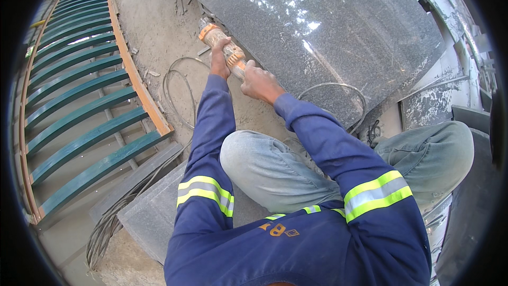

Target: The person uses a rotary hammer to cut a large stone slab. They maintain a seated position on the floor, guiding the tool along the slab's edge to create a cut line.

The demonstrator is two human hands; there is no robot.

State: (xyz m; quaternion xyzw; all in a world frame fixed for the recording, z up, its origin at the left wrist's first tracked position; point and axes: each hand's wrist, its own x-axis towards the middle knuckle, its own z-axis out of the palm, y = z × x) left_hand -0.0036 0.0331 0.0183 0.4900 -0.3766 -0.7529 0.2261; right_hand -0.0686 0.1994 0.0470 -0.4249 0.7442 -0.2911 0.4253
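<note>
Both my hands grip a dusty orange power tool that looks like an angle grinder (233, 52). Its body slants up and to the left, and its metal head end is beside the left edge of a polished dark grey stone slab (338, 47). My left hand (219, 59) is closed round the middle of the body, thumb on top. Farther back, my right hand (260, 82) wraps the rear end, nearer to my knees. A disc, if fitted, cannot be made out at the head. Light reflects off the slab's wet-looking or polished face.
To the left lies a frame of green slats (87, 119) with orange side rails. A loose cable (166, 86) loops over the dusty floor, and another cable (365, 100) curves over the slab's near edge. Bundled cables (108, 222) hang beside a grey stone block (153, 209) under me.
</note>
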